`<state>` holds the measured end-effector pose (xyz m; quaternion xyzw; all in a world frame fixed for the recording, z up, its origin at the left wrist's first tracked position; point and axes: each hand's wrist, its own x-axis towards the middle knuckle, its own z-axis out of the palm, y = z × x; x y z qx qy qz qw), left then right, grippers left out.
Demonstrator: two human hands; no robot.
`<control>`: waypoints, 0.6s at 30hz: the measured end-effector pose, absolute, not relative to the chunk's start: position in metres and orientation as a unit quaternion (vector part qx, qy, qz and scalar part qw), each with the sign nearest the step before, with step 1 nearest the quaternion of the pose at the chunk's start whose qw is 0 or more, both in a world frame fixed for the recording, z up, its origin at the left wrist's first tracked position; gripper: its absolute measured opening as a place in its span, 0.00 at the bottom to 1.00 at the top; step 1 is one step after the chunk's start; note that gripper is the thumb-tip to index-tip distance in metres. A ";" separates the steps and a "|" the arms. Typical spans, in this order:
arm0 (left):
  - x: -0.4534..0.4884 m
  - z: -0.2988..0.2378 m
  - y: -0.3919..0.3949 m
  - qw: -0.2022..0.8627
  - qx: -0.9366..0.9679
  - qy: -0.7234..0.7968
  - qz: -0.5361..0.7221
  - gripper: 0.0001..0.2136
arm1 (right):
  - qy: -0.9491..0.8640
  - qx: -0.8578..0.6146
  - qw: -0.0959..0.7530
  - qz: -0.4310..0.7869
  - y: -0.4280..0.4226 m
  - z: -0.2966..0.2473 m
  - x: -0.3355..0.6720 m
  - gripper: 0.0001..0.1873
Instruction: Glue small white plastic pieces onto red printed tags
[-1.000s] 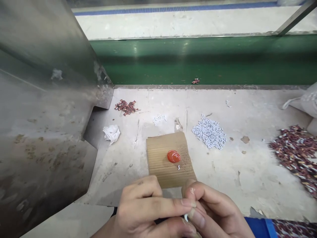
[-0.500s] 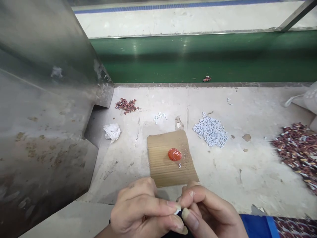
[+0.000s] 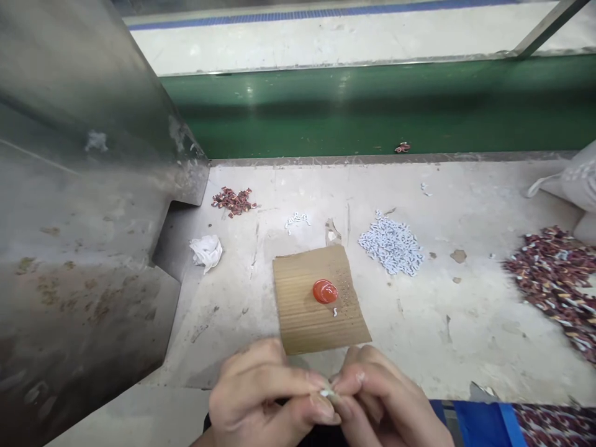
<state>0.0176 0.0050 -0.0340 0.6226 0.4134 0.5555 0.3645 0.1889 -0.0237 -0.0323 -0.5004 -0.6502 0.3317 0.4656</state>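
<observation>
At the bottom centre, my left hand [image 3: 267,394] pinches a small white piece [image 3: 325,393] between thumb and forefinger. Most of the piece is covered by fingertips. My right hand [image 3: 384,397] is closed too, its thumb and forefinger pressed together against the left fingertips; what lies in that pinch is hidden. Just beyond both hands lies a square of brown cardboard [image 3: 300,320]. On it rest a glossy orange-red blob [image 3: 325,291] and one small curved white piece [image 3: 334,312]. A heap of small pale curved pieces [image 3: 391,243] lies right of the cardboard.
Small brown-red pieces form a pile [image 3: 233,201] at back left and a large heap [image 3: 554,273] at right. Crumpled white tissue [image 3: 206,252] lies near a metal panel [image 3: 84,186]. A green belt [image 3: 298,115] runs behind, carrying a brown cluster [image 3: 402,148]. A white bag [image 3: 577,180] stands right.
My right fingertips have closed up against the left ones, covering more of the white piece. The brown cluster has shifted right along the green belt. The view has moved slightly.
</observation>
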 end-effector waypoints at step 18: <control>-0.041 -0.044 0.026 0.547 0.440 0.591 0.398 0.06 | -0.672 -0.655 0.292 0.185 -0.003 -0.070 0.230 0.05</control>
